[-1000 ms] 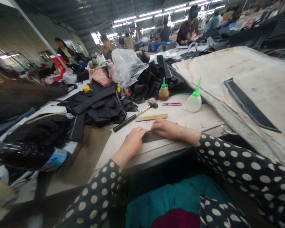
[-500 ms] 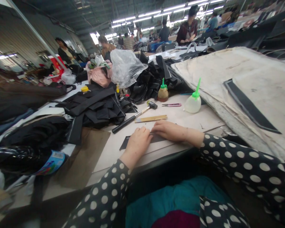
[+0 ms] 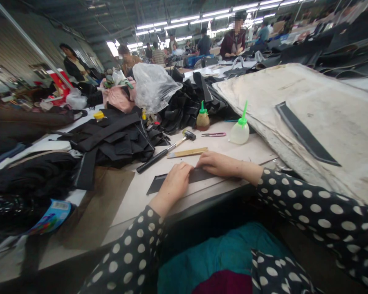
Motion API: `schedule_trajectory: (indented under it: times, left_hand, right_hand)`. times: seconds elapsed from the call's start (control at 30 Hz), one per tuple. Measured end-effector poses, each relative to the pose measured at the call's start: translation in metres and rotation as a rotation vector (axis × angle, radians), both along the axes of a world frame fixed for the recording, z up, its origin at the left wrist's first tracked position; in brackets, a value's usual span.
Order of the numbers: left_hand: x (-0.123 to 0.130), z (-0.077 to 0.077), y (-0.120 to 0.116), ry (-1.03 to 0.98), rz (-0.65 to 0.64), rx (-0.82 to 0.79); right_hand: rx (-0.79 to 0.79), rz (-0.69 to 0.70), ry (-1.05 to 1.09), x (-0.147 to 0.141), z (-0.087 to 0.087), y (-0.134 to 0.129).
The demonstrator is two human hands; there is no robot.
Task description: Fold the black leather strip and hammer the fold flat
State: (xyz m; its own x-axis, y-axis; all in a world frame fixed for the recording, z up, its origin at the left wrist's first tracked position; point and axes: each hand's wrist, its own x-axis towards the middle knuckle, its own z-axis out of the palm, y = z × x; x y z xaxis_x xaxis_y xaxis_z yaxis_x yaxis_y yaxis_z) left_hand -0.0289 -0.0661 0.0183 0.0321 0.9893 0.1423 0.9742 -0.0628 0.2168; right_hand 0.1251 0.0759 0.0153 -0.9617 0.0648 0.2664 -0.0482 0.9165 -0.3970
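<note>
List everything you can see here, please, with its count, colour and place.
Table: one, pale, centre
Strip: one, black, table front
Stick: one, yellowish, mid-table
Hammer: one, black-handled, left of stick
Snips: one, pink, beyond stick
Brown bottle: one, beyond snips
Whitish bottle: one, right of snips
Labelled bottle: one, dark, left edge
Pieces: many, black, left of hammer
Large bag: one, clear, behind pieces
Board: one, cream, right
Second strip: one, black, on board
People: several, mixed clothing, background
Lights: several, white, overhead
Other clutter: uncounted, blurred
Left hand: one, on strip
Right hand: one, on strip
</note>
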Motion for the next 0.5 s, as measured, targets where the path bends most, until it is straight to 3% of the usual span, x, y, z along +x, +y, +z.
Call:
schedule_trajectory:
  times: [0.23, 0.5]
  left_hand:
    - [0.013, 0.003, 0.002, 0.3, -0.021, -0.028]
    - [0.022, 0.002, 0.013, 0.249, 0.097, -0.023]
  right_hand:
    - [0.308, -0.016, -0.057, -0.004, 0.001, -0.012]
    - [0.079, -0.06, -0.039, 0.009, 0.001, 0.006]
